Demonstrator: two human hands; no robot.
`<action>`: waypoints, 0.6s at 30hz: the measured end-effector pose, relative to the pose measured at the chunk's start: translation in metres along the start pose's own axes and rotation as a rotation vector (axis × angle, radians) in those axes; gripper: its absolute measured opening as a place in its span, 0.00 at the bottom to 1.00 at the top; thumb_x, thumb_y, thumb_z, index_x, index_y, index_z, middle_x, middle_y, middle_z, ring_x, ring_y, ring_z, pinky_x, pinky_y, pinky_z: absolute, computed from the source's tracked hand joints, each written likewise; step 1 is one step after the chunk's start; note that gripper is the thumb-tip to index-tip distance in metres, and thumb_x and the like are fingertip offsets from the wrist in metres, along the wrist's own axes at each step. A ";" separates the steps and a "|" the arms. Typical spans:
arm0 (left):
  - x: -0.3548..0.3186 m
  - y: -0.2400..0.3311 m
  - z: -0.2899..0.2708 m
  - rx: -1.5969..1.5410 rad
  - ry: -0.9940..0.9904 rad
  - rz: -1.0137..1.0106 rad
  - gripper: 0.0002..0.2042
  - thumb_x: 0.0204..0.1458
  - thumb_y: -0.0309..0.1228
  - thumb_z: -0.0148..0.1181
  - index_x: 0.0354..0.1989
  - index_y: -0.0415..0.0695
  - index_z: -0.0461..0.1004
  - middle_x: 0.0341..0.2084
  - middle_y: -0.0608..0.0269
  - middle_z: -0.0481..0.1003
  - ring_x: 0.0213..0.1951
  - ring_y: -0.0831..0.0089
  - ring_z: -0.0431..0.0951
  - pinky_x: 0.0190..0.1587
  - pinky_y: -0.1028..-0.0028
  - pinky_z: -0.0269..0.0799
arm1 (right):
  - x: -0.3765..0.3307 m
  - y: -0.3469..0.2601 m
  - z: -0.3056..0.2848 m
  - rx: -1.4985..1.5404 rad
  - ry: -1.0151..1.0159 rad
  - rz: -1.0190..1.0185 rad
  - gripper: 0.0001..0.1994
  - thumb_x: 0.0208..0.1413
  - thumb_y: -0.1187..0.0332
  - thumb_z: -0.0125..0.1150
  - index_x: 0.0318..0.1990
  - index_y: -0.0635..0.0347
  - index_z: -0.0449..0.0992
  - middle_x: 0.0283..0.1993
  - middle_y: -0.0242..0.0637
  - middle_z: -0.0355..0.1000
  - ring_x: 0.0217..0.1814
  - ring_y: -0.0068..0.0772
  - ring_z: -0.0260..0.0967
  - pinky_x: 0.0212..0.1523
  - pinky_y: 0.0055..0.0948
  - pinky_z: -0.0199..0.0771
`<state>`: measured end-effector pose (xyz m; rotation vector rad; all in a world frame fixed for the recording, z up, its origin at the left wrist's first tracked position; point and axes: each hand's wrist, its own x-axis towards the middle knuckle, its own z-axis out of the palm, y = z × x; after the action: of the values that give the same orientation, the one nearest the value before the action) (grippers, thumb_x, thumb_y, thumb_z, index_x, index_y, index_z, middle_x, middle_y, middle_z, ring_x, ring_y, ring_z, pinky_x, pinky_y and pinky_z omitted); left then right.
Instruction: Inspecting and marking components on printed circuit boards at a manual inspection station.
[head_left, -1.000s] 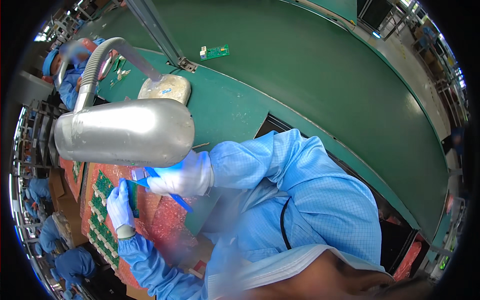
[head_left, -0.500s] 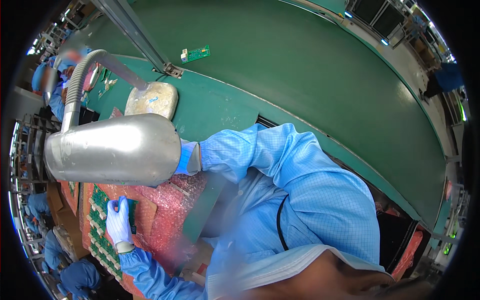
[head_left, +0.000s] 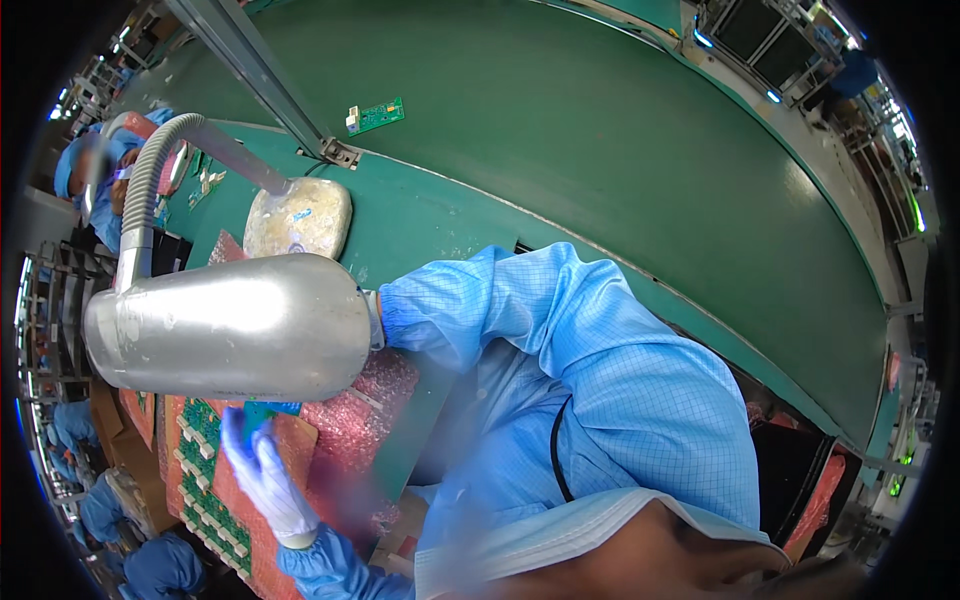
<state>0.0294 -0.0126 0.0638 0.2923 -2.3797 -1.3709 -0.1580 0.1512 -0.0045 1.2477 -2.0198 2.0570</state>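
My left hand [head_left: 266, 484], in a white glove, reaches in from the bottom with its fingers spread and nothing gripped between them. Just beyond its fingertips a green circuit board [head_left: 262, 411] shows partly below the lamp head; whether the fingertips touch it I cannot tell. My right forearm runs under the silver lamp head [head_left: 240, 325], which hides my right hand; only the glove cuff [head_left: 374, 318] shows. Beside my left hand lies a row of green circuit boards with white connectors [head_left: 205, 480] on pink packing sheet [head_left: 292, 445].
A flexible lamp neck [head_left: 150, 170] rises from a worn base [head_left: 298, 218] on the green bench. A single circuit board [head_left: 375, 117] lies on the broad green surface [head_left: 600, 170] past the metal post [head_left: 250, 75]. A co-worker [head_left: 95, 185] sits at the far left.
My left hand has let go of the circuit board and opened, moving slightly right and down. The board has shifted up under the lamp head. My right hand has gone further under the lamp.
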 end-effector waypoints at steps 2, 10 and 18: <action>-0.009 0.006 0.012 -0.061 -0.068 -0.064 0.31 0.62 0.47 0.49 0.66 0.36 0.54 0.60 0.52 0.63 0.50 0.61 0.74 0.49 0.68 0.70 | 0.004 -0.002 0.001 -0.024 0.020 0.026 0.29 0.49 0.60 0.68 0.58 0.57 0.68 0.57 0.43 0.70 0.55 0.37 0.69 0.55 0.36 0.70; -0.019 -0.039 0.032 -0.834 -0.008 -0.340 0.19 0.64 0.36 0.50 0.59 0.42 0.59 0.44 0.61 0.69 0.36 0.67 0.75 0.37 0.71 0.73 | 0.002 -0.009 -0.005 -0.084 0.073 0.134 0.27 0.52 0.61 0.65 0.59 0.57 0.67 0.57 0.42 0.69 0.54 0.35 0.69 0.54 0.35 0.71; -0.017 -0.061 0.026 -1.000 -0.018 -0.282 0.13 0.62 0.35 0.53 0.53 0.47 0.70 0.46 0.62 0.74 0.40 0.66 0.76 0.43 0.70 0.74 | 0.004 -0.015 -0.015 -0.143 0.139 0.263 0.26 0.54 0.62 0.61 0.60 0.58 0.66 0.57 0.42 0.69 0.53 0.34 0.69 0.53 0.33 0.72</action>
<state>0.0330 -0.0167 -0.0043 0.3171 -1.4135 -2.4659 -0.1610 0.1647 0.0125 0.8309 -2.3203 1.9885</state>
